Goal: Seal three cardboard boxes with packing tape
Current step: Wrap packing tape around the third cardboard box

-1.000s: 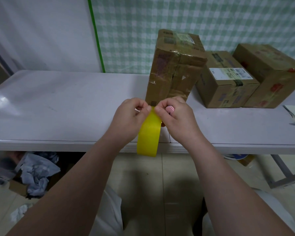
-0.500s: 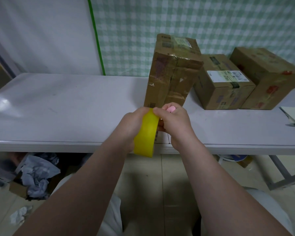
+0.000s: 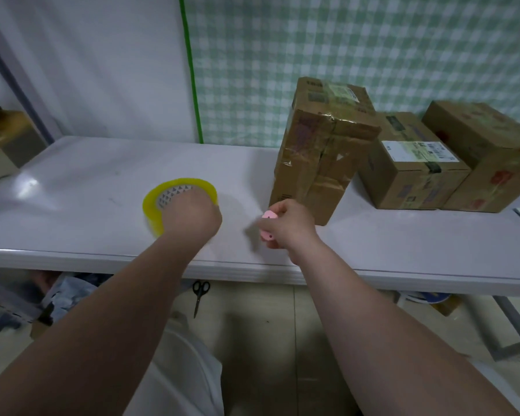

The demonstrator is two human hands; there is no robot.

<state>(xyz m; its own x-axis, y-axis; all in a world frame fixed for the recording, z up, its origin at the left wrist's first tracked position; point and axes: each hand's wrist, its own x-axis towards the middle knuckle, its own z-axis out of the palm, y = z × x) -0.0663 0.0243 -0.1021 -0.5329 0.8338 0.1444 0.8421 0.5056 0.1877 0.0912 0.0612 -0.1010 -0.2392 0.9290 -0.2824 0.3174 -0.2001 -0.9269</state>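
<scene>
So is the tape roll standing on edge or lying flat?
Flat: the tape roll rests on the table, core facing up, left hand gripping its near rim.

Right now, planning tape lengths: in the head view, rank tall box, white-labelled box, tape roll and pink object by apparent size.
1. tall box
2. white-labelled box, which sits farther back, so its true size is unsure
3. tape roll
4. pink object

Glossy white table [image 3: 72, 181], plain white wall [image 3: 102, 70] behind its left end, green-checked cloth [image 3: 342, 40] behind its right, beige tiled floor [image 3: 267, 340] beneath.
</scene>
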